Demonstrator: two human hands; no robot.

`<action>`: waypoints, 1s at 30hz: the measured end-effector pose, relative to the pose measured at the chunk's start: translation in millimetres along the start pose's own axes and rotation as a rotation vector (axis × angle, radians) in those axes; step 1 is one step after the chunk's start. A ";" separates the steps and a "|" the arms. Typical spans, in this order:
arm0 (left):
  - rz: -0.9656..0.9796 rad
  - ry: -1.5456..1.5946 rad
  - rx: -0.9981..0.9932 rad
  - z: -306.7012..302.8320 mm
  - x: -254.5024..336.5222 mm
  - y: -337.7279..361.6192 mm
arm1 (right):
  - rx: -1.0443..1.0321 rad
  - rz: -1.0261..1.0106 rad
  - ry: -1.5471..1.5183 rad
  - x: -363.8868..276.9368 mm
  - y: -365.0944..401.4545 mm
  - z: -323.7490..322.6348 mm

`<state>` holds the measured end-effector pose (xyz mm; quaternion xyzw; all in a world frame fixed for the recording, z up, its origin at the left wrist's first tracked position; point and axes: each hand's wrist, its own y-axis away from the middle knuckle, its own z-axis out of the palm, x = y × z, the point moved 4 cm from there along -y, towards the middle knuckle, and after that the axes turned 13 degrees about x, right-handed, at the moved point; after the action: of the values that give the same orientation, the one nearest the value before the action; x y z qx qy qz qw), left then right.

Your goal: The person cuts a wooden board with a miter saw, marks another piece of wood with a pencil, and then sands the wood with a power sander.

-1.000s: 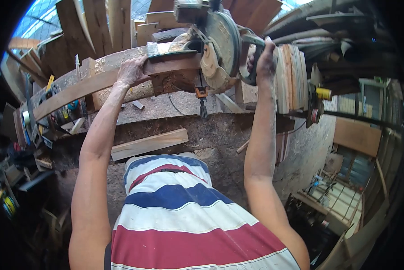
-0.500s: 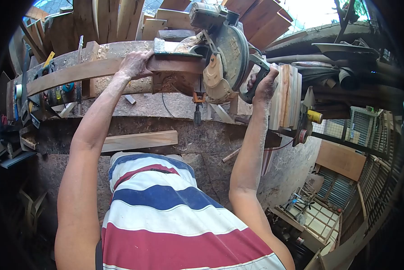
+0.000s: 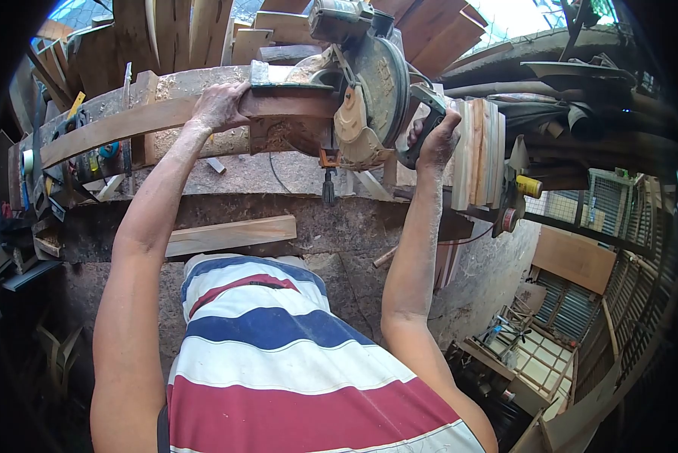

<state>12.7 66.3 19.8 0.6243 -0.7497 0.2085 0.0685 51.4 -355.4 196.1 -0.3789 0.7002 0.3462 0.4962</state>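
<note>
A long wooden board (image 3: 127,128) lies along the workbench and runs up to the miter saw (image 3: 388,94). My left hand (image 3: 220,108) is closed over this board, close to the saw's fence. My right hand (image 3: 436,137) is wrapped round the saw's handle (image 3: 423,128). The saw head is lowered, with its dusty guard (image 3: 356,124) at the board's right end. Whether the blade touches the wood is hidden by the guard. An orange-and-black clamp knob (image 3: 328,177) hangs at the front of the saw base.
A stack of cut boards (image 3: 476,155) stands just right of the saw. A loose wood piece (image 3: 233,235) rests on the ledge before me. Tools, including a tape roll (image 3: 28,160), crowd the bench's left end. Planks (image 3: 177,34) lean behind.
The view has shifted slightly. Both hands keep their grips on the board and the saw handle, and the saw head stays lowered.
</note>
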 end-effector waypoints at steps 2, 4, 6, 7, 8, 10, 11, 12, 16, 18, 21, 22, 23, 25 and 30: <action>0.000 -0.001 0.003 3.4 -1.9 0.1 | -0.009 -0.019 -0.005 3.3 -1.2 -0.1; -0.010 0.011 -0.010 -1.8 1.2 -0.7 | -0.011 -0.037 -0.010 3.9 -0.1 -0.2; -0.064 0.016 -0.095 -3.3 1.2 -3.6 | -0.006 -0.054 -0.015 2.9 2.5 -0.2; -0.091 0.018 -0.136 -3.7 1.5 -4.6 | 0.005 -0.044 -0.024 2.0 4.1 0.2; -0.088 0.022 -0.130 -5.8 3.3 -4.9 | 0.017 -0.033 -0.032 1.2 6.2 0.1; -0.083 0.030 -0.117 -6.9 4.0 -3.7 | 0.027 -0.026 -0.044 -1.1 11.5 0.8; -0.084 0.025 -0.124 -6.8 4.1 -3.6 | 0.027 -0.029 -0.049 -1.9 13.8 1.2; -0.085 0.021 -0.130 -8.3 5.3 -4.3 | 0.026 -0.032 -0.053 -2.0 14.8 1.1; -0.105 0.022 -0.149 -12.9 9.5 -4.2 | 0.037 -0.011 -0.087 11.9 13.0 -1.4; -0.096 0.026 -0.132 -12.0 6.7 -4.6 | 0.046 -0.012 -0.088 12.2 14.5 -2.3; -0.076 0.018 -0.078 -7.3 7.4 -2.0 | 0.045 -0.048 -0.089 8.1 19.6 -1.8; -0.069 0.012 -0.054 -7.5 7.8 -1.7 | 0.044 -0.043 -0.091 9.5 18.4 -2.0; -0.064 0.012 -0.054 -7.2 7.3 -2.1 | 0.044 -0.038 -0.093 11.9 15.8 -2.3; -0.055 0.012 -0.055 -8.0 7.1 -1.9 | 0.040 -0.024 -0.102 16.7 14.5 -2.7; -0.052 0.030 -0.047 -9.9 8.1 -2.0 | 0.025 -0.022 -0.126 16.5 18.2 -2.7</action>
<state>11.4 62.6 32.1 0.6385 -0.7369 0.1984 0.0998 30.6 -352.2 183.0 -0.3578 0.6677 0.3549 0.5479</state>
